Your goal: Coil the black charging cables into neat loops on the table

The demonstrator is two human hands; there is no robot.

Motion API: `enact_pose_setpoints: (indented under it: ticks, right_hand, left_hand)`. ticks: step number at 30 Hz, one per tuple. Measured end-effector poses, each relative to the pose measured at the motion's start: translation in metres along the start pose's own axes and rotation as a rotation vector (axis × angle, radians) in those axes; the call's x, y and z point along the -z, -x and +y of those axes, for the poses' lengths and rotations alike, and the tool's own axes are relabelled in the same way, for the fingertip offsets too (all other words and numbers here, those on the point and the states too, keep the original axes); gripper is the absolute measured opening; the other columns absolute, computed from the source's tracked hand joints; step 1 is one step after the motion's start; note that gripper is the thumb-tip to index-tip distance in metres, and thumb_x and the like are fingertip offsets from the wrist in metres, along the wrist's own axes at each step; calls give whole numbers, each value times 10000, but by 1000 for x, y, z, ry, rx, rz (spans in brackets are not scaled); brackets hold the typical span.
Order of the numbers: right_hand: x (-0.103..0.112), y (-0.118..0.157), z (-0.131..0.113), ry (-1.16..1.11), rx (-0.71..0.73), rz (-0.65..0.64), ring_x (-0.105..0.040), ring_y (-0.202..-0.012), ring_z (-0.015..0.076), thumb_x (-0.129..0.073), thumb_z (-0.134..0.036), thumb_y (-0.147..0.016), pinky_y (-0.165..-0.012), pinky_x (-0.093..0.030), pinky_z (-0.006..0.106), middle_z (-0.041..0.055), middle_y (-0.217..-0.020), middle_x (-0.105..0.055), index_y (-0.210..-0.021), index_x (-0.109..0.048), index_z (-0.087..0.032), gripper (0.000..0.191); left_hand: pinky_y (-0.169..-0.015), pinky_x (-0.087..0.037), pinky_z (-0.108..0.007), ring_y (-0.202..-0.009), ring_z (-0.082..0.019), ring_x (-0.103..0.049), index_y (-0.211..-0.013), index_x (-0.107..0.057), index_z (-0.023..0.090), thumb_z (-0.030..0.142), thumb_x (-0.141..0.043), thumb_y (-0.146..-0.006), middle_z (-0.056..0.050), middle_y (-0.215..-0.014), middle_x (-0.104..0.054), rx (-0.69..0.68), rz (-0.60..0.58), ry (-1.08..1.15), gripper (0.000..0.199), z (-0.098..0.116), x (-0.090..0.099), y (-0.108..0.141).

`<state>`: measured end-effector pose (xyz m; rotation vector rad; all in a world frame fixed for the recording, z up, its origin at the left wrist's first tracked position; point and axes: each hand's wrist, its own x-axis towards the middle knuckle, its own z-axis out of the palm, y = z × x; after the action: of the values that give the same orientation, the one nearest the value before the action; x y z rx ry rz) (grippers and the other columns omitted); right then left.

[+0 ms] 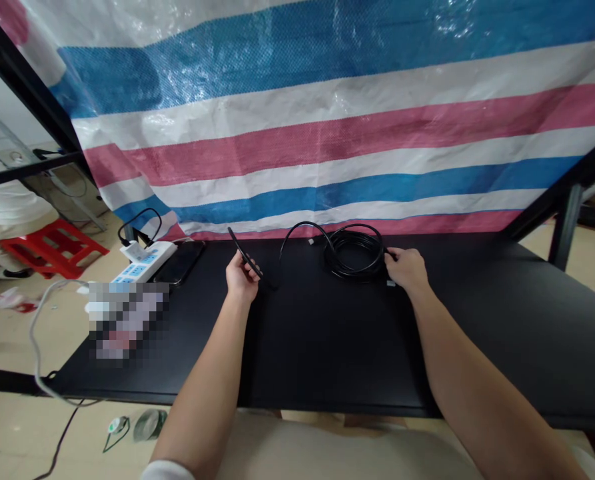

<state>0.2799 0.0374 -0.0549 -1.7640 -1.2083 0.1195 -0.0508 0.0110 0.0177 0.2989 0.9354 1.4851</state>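
Observation:
A coil of black cable [354, 252] lies on the black table [327, 347], towards its far edge. One loose loop of it arches to the left, and a metal plug [312, 241] shows by the coil's left side. My right hand [408, 268] is closed on the coil's right side, where the fingers pinch the cable. Just below those fingers a second small metal plug [391, 283] shows. My left hand [242, 277], apart from the coil, is closed around a thin, flat black strip [246, 253] that slants upwards to the left; its exact kind is unclear.
On the left, a white power strip [144, 265] with plugs sits beside a black phone [180, 261] and a blurred patch. Striped plastic sheeting [297, 147] hangs behind the table. A red stool [54, 247] and a seated person are beyond the left end.

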Motion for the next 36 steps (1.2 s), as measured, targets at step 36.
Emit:
enact_pose_setpoints:
  ticks: [36]
  right_hand:
    - [6, 44, -68, -361, 108, -7, -506, -624, 146, -854, -396, -403, -590, -455, 309, -40, -731, -510, -822, -472, -244, 587]
  left_hand:
    - [-354, -256, -173, -341, -56, -286, -571, -379, 194, 326, -375, -931, 70, -447, -273, -108, 0, 253, 384, 22, 18, -4]
